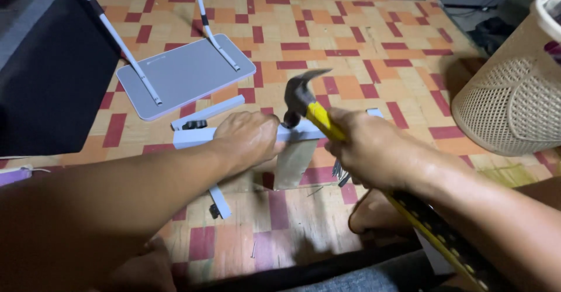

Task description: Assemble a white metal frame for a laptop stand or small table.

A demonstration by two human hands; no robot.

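Both forearms fill the near edge of the view, over a dark cloth-covered knee and a bare foot (374, 213) on the tiled floor (362, 64). Right hand (371, 149) closed around the yellow-and-black handle of a steel claw hammer (304, 96); it also pinches a few thin dark nails (340, 172) under the fingers. Hammer head sits down on a white flat metal bar (196, 137) lying across the floor, claw pointing up and away. Left hand (248, 140) closed over that same bar, just left of the hammer head, knuckles almost touching it. Pale wooden block (295, 163) stands under the bar, between the two hands. Second white bar (207, 112) just behind the first, a short white strip (220, 201) nearer.

Farther back left: grey rectangular board with rounded corners (187, 73), two white tubes (125, 52) fixed on it. Black panel (49, 75) at the left edge, cream woven plastic basket (514, 105) at the right edge.
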